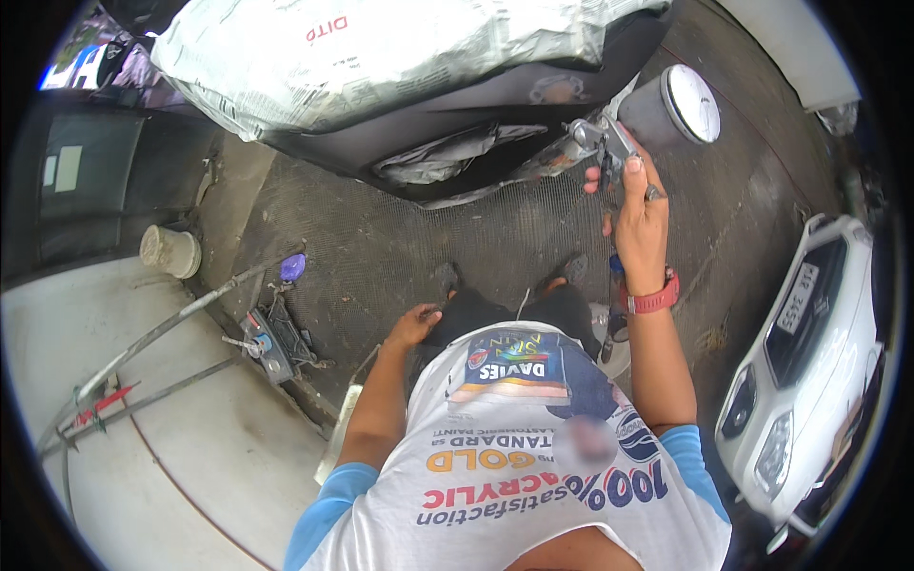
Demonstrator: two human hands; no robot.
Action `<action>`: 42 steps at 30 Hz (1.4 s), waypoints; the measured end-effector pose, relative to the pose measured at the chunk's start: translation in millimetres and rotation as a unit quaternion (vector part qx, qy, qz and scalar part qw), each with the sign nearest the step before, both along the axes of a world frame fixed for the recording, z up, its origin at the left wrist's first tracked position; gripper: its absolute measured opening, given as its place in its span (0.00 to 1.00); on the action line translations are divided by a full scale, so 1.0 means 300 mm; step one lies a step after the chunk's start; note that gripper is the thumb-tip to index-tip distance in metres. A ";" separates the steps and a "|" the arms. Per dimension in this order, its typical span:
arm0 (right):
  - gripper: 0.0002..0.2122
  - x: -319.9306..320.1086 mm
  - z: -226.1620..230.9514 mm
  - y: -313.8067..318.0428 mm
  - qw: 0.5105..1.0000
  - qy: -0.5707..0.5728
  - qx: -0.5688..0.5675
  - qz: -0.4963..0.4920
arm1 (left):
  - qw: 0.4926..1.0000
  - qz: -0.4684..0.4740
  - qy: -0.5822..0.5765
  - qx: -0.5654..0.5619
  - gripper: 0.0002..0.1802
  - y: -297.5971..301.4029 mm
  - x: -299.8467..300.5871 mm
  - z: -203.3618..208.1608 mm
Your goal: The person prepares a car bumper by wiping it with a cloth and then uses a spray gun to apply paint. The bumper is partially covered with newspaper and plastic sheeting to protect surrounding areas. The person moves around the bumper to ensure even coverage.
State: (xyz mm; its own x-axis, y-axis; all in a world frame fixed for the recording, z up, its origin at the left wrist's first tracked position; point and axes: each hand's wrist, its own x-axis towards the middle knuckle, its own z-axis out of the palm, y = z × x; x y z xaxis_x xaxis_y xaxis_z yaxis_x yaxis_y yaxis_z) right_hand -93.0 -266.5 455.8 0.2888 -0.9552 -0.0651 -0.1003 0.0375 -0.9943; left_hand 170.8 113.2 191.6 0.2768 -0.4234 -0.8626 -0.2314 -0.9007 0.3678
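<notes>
My right hand (pixel 636 205) is raised and closed around the grip of a metal spray gun (pixel 602 143) with a grey cup and white lid (pixel 678 105) on top. The gun's nozzle points toward a dark car panel (pixel 457 114) whose upper part is masked with newspaper (pixel 381 52). A red band sits on that wrist. My left hand (pixel 414 325) rests on my left thigh with its fingers loosely curled, holding nothing. A thin hose hangs down from the gun beside my right forearm.
A metal grate floor (pixel 381 238) lies under my feet. To the left are a pale concrete slab (pixel 162 419), metal rods (pixel 162 333), a small bucket (pixel 171 250) and a purple object (pixel 292 267). A white car (pixel 809 352) stands at right.
</notes>
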 end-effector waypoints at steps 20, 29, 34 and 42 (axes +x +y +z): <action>0.26 0.675 0.011 0.662 0.995 -0.037 0.050 0.080 | 0.998 0.014 -0.034 0.047 0.35 0.562 0.622 -0.108; 0.27 0.308 -0.103 0.739 0.980 0.005 -0.007 -0.197 | 0.992 -0.103 -0.055 -0.056 0.36 0.313 0.545 -0.004; 0.28 0.276 -0.132 0.886 0.984 0.001 0.005 -0.175 | 0.818 -0.392 -0.357 -0.222 0.41 -0.051 0.606 0.145; 0.26 0.410 -0.171 1.268 0.984 -0.043 0.066 -0.159 | 0.391 -0.709 -0.528 -0.255 0.52 -0.596 0.758 0.550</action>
State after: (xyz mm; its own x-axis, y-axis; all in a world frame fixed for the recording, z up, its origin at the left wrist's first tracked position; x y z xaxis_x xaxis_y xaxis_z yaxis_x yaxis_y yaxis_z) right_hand 29.9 113.9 404.5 -0.0127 -0.9829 -0.1835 0.0207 0.1833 -0.9828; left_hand 398.2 -65.6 356.7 -0.4613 -0.8394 -0.2874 -0.6304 0.5380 -0.5595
